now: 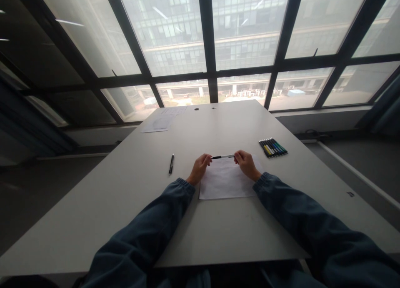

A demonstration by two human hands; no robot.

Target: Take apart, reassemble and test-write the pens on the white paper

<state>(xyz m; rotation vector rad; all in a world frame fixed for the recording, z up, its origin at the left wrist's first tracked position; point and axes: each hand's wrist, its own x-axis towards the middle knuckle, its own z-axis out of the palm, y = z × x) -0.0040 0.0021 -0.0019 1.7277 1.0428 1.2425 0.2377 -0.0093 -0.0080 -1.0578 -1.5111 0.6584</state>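
Observation:
A pen [222, 156] with a pale barrel and dark ends is stretched level between my two hands, over the far part of a white sheet of paper [228, 184]. My left hand [200, 167] pinches its left end. At the other end, the fingers of my right hand [246, 163] are closed on it. Left of my left hand, a black pen [171, 164] lies alone on the table. To the right of my right hand is a neat row of several pens [273, 147] with dark ends and yellow, white, blue and green parts.
The white table [125, 209] reaches toward large framed windows [243, 29]. Printed papers [161, 120] lie at its far left, and small dark round items [196, 109] near the far edge. A small dark mark or object [350, 194] is at the right.

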